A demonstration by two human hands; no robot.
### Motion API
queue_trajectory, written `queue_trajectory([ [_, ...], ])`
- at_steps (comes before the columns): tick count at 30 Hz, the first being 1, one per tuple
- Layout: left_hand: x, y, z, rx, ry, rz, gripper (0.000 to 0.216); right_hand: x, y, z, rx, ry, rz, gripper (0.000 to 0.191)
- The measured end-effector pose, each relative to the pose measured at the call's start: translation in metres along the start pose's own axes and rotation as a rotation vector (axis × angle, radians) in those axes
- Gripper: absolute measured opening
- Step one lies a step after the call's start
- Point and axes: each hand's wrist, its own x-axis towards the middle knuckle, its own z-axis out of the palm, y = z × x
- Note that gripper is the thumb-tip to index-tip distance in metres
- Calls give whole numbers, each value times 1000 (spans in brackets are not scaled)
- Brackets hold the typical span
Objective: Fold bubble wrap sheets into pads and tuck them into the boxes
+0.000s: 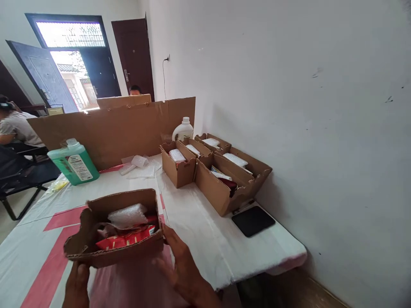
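A small open-topped cardboard box (125, 258) is held between my two hands above the near part of the table. Inside it lie a bubble-wrapped item (127, 216) and a red packet (126, 239); what lies under them is hidden. My left hand (77, 282) grips the box's near left corner from below, with most of its fingers out of sight. At the right end, my right hand (181, 261) presses against the box's side, its lower fingers slightly blurred.
Several cardboard boxes (212, 184) with wrapped items stand against the wall, beside a black flat pad (253, 221). A green liquid jug (75, 164), loose bubble wrap (141, 166), a white bottle (184, 129) and a cardboard screen (128, 132) are farther back. A person (21, 128) sits at left.
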Motion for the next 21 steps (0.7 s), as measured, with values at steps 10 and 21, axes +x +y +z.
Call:
queue_trajectory([
  [10, 19, 24, 51, -163, -182, 38, 72, -28, 5, -13, -231, 150, 39, 83],
  [21, 59, 87, 240, -218, -689, 318, 71, -68, 42, -60, -452, 490, 214, 73],
])
